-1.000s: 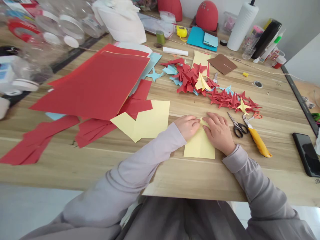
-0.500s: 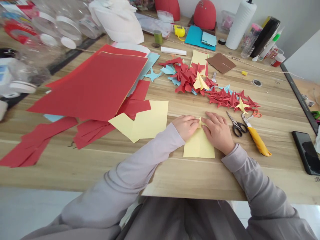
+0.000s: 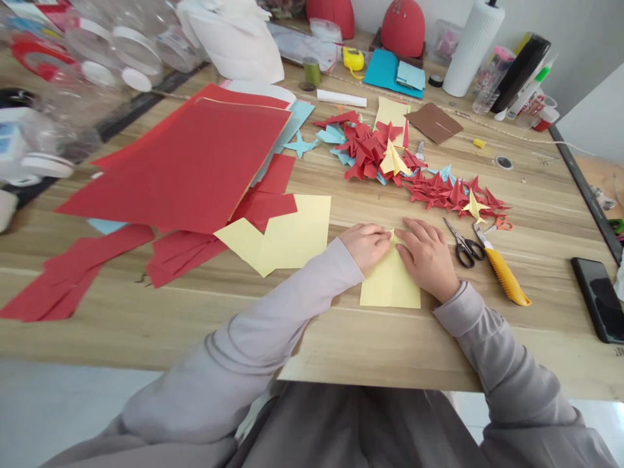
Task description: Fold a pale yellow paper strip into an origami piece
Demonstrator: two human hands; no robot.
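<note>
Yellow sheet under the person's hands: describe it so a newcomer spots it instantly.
On the wooden table, look near the person's edge. The pale yellow paper lies under the left hand and right hand, its top folded to a point. Unlike the cut yellow sheet to its left, it is the one being pressed by both hands.

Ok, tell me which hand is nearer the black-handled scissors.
Right. The right hand sits just left of the black-handled scissors, not touching them; the left hand lies farther left, beyond the right hand.
</note>
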